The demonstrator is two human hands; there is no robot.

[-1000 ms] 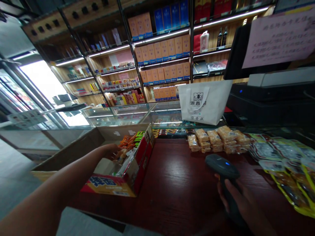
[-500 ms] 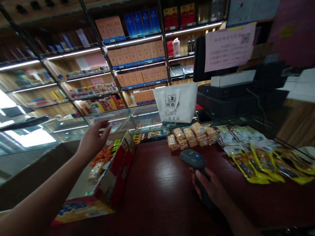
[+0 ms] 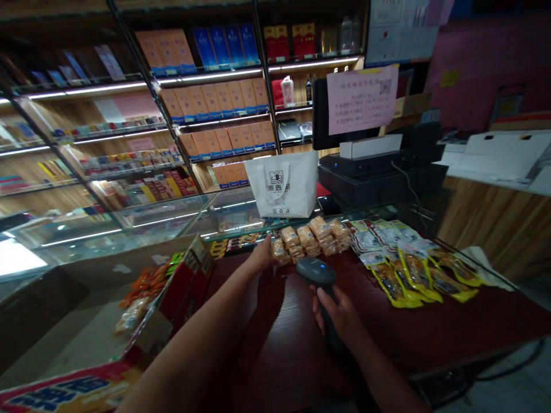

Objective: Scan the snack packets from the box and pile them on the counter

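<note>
My right hand (image 3: 338, 312) is wrapped round the handle of a dark barcode scanner (image 3: 316, 271) with a small blue light on top. The scanner is held above the red-brown counter, its head toward the wrapped snacks. My left hand (image 3: 261, 255) is at the left end of that group, its fingers and thumb around the leftmost wrapped snack (image 3: 278, 249); the fingertips are partly hidden. More clear-wrapped tan snacks (image 3: 321, 232) are stacked in short rows to the right. Further right lie yellow-edged food pouches (image 3: 413, 275) and silvery packets (image 3: 372, 236).
An open cardboard box (image 3: 60, 344) on the left holds orange packets (image 3: 144, 285) and a clear-wrapped snack. A white bag (image 3: 284, 186) stands on the glass display case (image 3: 172, 221) behind. A monitor (image 3: 321, 115) with a pink notice is at the back right, shelves beyond.
My left hand has moved right from above the box to the leftmost wrapped snack. My right hand still holds the scanner. The view has turned slightly right.
</note>
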